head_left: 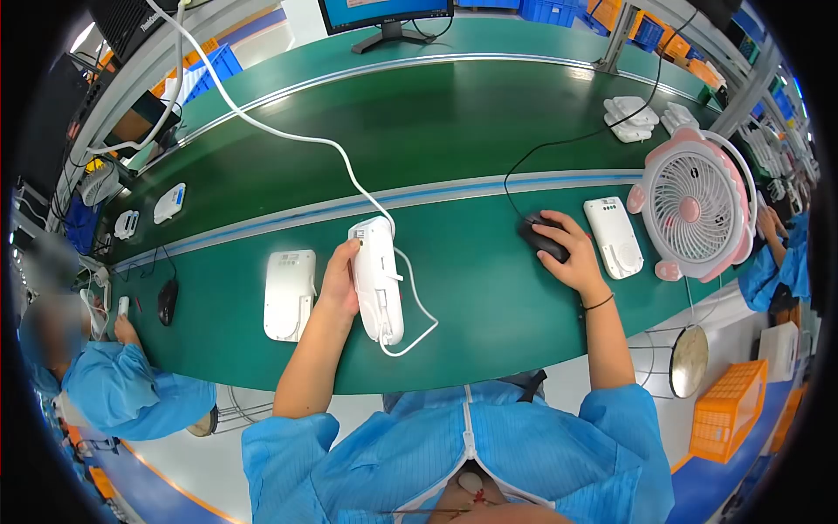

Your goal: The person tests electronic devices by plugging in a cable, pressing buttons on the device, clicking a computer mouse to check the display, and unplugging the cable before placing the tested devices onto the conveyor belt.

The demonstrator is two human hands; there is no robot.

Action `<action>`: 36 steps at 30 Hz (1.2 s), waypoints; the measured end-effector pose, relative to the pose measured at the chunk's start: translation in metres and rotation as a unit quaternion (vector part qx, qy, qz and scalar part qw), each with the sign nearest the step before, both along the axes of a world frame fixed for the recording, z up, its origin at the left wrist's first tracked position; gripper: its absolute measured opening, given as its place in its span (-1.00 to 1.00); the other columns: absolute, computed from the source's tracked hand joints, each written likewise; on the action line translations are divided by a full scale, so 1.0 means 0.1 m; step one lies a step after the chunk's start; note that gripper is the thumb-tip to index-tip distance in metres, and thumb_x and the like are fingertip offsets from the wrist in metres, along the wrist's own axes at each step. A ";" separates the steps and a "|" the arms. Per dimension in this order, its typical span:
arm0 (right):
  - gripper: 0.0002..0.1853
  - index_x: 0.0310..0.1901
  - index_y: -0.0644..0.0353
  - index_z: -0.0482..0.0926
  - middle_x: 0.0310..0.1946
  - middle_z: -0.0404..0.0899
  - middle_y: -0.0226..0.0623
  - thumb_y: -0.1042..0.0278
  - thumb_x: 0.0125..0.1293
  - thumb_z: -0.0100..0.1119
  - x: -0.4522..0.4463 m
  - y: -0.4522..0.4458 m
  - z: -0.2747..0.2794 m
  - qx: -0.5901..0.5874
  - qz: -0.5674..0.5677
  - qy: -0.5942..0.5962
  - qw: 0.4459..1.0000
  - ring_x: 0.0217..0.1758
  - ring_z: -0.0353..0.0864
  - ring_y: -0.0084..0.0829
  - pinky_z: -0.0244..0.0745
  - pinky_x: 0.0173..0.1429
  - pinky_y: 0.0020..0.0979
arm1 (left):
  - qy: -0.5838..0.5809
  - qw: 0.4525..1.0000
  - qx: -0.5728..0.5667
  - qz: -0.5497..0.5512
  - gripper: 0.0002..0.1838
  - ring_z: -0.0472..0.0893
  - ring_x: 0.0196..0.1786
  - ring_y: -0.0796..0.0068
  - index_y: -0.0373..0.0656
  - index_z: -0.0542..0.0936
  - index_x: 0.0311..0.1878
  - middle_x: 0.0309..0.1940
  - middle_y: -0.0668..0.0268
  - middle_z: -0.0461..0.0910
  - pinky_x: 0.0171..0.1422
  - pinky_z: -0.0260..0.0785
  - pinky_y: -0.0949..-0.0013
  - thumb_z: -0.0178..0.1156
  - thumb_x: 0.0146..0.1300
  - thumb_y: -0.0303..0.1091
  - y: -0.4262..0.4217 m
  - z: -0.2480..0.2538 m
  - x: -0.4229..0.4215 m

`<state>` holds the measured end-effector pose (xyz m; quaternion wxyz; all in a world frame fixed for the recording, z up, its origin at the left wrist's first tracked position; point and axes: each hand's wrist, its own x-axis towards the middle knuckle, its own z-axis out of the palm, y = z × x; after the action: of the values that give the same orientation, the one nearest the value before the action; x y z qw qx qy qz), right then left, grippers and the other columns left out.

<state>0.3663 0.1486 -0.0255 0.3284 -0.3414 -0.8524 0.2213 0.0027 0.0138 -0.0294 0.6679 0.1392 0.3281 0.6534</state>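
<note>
My left hand [340, 279] grips a white handheld device [377, 284] by its left side, standing it up on edge over the green bench. From the device's top a white cable [327, 141] runs up to the upper left, and a thinner white cord [428, 319] loops round its right side. My right hand [569, 253] lies over a black computer mouse [543, 237], fingers curled on it. Left of my left hand, a similar white device [290, 295] lies flat. Another white device with a round disc [614, 236] lies just right of my right hand.
A pink and white fan [690, 210] stands at the bench's right end. White units [630, 118] are stacked on the raised shelf [454, 109], with a monitor [387, 13] behind. At left, a co-worker in blue [113, 384] sits near a second mouse [167, 302].
</note>
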 end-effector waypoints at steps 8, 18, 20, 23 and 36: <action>-0.52 0.00 0.10 0.67 0.19 0.49 -0.17 0.42 -0.08 0.33 0.05 0.00 -0.06 0.003 0.013 0.015 1.000 0.17 0.54 -0.09 0.43 0.27 -0.20 | 0.036 0.999 -0.030 -0.016 -0.50 0.64 0.01 0.14 -0.29 0.46 0.19 -0.02 0.08 0.62 0.13 0.53 0.03 0.12 0.26 -0.19 0.06 -0.14 -0.03; -0.53 0.00 0.10 0.67 0.18 0.50 -0.16 0.41 -0.07 0.33 0.05 -0.01 -0.08 -0.005 0.020 0.023 1.000 0.17 0.53 -0.10 0.41 0.28 -0.19 | 0.079 0.996 -0.034 0.001 -0.52 0.65 0.01 0.23 -0.30 0.48 0.16 -0.03 0.11 0.64 0.15 0.54 0.15 0.23 0.23 -0.22 0.05 -0.10 0.05; -0.53 0.00 0.11 0.67 0.18 0.50 -0.16 0.40 -0.07 0.33 0.04 -0.02 -0.08 -0.005 0.017 0.020 1.000 0.17 0.53 -0.10 0.41 0.28 -0.19 | 0.086 0.995 -0.040 0.005 -0.51 0.65 0.01 0.19 -0.31 0.46 0.17 -0.03 0.09 0.63 0.15 0.54 0.11 0.21 0.25 -0.22 0.06 -0.08 0.06; -0.53 0.00 0.11 0.67 0.18 0.50 -0.16 0.40 -0.06 0.33 0.04 -0.01 -0.06 0.006 0.017 0.015 1.000 0.17 0.54 -0.10 0.42 0.28 -0.19 | 0.104 0.994 -0.040 0.009 -0.50 0.65 0.02 0.21 -0.31 0.46 0.17 -0.03 0.10 0.63 0.15 0.54 0.15 0.23 0.25 -0.21 0.07 -0.01 0.11; -0.56 -0.01 0.10 0.67 0.15 0.51 -0.14 0.41 -0.04 0.32 0.02 -0.02 -0.05 -0.001 0.017 0.015 1.000 0.17 0.53 -0.08 0.41 0.29 -0.20 | 0.123 0.992 -0.012 -0.015 -0.48 0.64 0.07 0.27 -0.32 0.40 0.21 0.04 0.10 0.60 0.19 0.51 0.21 0.23 0.31 -0.21 0.10 -0.10 0.03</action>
<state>0.3685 0.1465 -0.0301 0.3368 -0.3243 -0.8527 0.2331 0.0062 0.0242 -0.0399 0.6335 0.2151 0.4138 0.6174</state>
